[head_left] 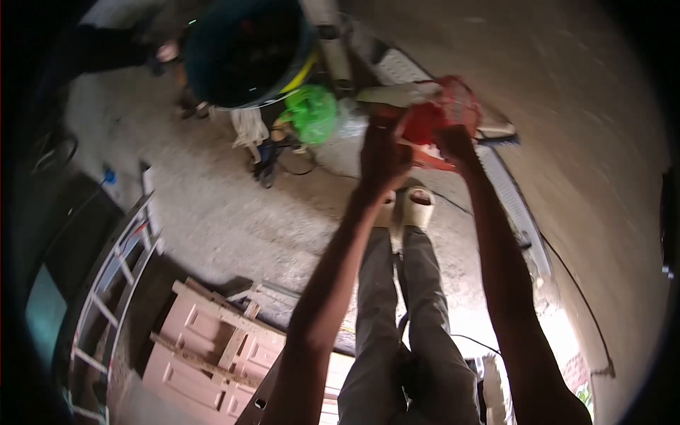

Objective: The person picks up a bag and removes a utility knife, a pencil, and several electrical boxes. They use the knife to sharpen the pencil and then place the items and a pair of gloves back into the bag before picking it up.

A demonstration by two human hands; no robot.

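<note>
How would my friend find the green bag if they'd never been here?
Look for the big round tub at the top. Just below its right side is a crumpled plastic bag. It's bright green, unlike the whitish bundle to its left.

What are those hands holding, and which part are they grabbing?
A red plastic bag. The left hand seems to grip its left edge, the right hand its near side; it's blurry.
</note>
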